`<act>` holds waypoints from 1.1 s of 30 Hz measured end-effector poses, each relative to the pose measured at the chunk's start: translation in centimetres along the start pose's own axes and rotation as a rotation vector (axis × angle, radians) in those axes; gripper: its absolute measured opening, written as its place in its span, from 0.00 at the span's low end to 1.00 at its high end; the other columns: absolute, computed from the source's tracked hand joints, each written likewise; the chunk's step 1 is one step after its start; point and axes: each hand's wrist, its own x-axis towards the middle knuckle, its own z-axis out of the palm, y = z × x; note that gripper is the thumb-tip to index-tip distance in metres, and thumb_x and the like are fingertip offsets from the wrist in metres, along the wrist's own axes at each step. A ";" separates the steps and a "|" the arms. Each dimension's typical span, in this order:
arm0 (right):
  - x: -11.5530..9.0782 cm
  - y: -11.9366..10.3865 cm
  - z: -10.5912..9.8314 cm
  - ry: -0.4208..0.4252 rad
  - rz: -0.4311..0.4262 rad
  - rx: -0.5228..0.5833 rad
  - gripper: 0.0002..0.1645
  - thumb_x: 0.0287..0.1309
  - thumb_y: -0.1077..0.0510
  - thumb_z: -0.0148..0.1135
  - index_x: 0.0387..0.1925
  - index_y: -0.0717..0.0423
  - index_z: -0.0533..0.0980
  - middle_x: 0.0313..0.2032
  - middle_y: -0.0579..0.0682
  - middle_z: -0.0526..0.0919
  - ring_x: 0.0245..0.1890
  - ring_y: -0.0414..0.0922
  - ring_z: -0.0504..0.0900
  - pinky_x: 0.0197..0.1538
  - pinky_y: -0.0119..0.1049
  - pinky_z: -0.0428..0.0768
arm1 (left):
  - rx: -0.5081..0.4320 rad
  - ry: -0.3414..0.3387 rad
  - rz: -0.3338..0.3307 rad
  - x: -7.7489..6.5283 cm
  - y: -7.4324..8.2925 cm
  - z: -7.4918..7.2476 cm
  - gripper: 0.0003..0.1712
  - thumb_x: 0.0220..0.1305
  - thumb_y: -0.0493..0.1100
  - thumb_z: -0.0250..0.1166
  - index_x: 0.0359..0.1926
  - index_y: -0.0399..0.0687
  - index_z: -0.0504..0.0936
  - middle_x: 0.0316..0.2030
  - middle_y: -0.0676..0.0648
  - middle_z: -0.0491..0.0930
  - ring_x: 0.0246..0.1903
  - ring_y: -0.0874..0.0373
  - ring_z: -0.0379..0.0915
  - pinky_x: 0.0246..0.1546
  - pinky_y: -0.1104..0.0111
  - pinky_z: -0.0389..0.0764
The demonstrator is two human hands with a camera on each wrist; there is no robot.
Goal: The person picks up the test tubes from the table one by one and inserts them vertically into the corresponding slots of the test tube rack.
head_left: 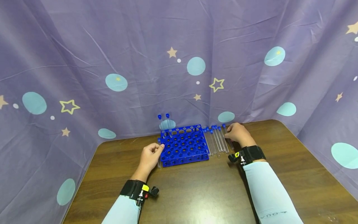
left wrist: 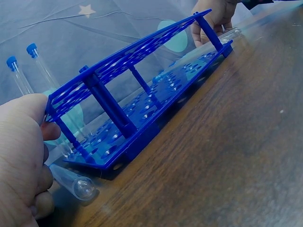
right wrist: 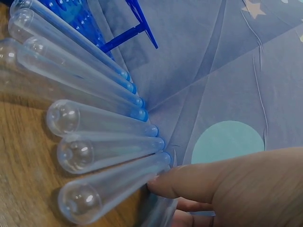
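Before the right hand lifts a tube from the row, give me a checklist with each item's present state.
1. Blue plastic test-tube rack flat on the brown wooden table: ok.
2. Left hand steadies the rack's left edge: ok, fingers touch its top plate.
3. Free holes in the rack: ok, only two blue-capped clear tubes stand in it, at the back left corner.
4. Row of clear plastic tubes lying on the table right of the rack: ok, side by side, caps away from the person.
5. Right hand on a tube: ok, fingertips touch the rightmost tube near its cap.
6. Firm pinch on that tube: cannot tell.
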 end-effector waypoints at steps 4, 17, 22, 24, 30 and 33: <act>0.1 0.1 0.1 0.006 0.003 -0.002 0.22 0.67 0.49 0.78 0.52 0.60 0.82 0.40 0.56 0.93 0.33 0.46 0.92 0.47 0.51 0.86 | -0.004 -0.004 -0.001 0.0 0.1 0.0 0.20 0.77 0.47 0.76 0.26 0.45 0.84 0.19 0.59 0.69 0.22 0.65 0.65 0.29 0.69 0.69; 0.2 0.1 0.3 0.019 -0.010 -0.010 0.24 0.66 0.49 0.81 0.53 0.61 0.84 0.45 0.59 0.94 0.33 0.47 0.93 0.50 0.54 0.87 | -0.002 -0.008 0.015 0.0 -0.1 -0.1 0.20 0.78 0.47 0.75 0.26 0.47 0.84 0.19 0.60 0.68 0.22 0.63 0.65 0.29 0.69 0.69; 0.4 0.1 0.4 0.011 -0.011 -0.012 0.26 0.66 0.50 0.81 0.55 0.63 0.83 0.47 0.61 0.94 0.34 0.48 0.93 0.50 0.55 0.88 | -0.001 -0.007 0.028 -0.1 -0.2 -0.1 0.21 0.79 0.48 0.74 0.26 0.47 0.84 0.19 0.60 0.68 0.22 0.62 0.65 0.29 0.69 0.69; 0.4 0.1 0.4 0.012 -0.013 -0.017 0.26 0.66 0.50 0.81 0.56 0.63 0.84 0.47 0.61 0.94 0.34 0.48 0.93 0.50 0.55 0.88 | 0.000 -0.004 0.036 0.0 -0.3 -0.1 0.21 0.79 0.48 0.74 0.26 0.47 0.85 0.19 0.60 0.69 0.22 0.63 0.65 0.29 0.69 0.69; 0.2 0.0 0.2 0.012 -0.015 -0.024 0.27 0.66 0.50 0.81 0.56 0.63 0.84 0.48 0.61 0.94 0.34 0.48 0.94 0.49 0.54 0.88 | 0.004 -0.003 0.043 0.0 -0.2 -0.1 0.21 0.78 0.47 0.74 0.26 0.46 0.84 0.19 0.60 0.68 0.22 0.63 0.65 0.29 0.69 0.68; 0.1 0.0 0.2 0.011 -0.015 -0.019 0.26 0.66 0.50 0.81 0.56 0.63 0.84 0.47 0.61 0.94 0.34 0.48 0.93 0.48 0.53 0.88 | -0.002 -0.005 0.042 0.0 -0.1 -0.1 0.21 0.78 0.47 0.74 0.26 0.45 0.84 0.18 0.60 0.68 0.22 0.63 0.65 0.29 0.69 0.68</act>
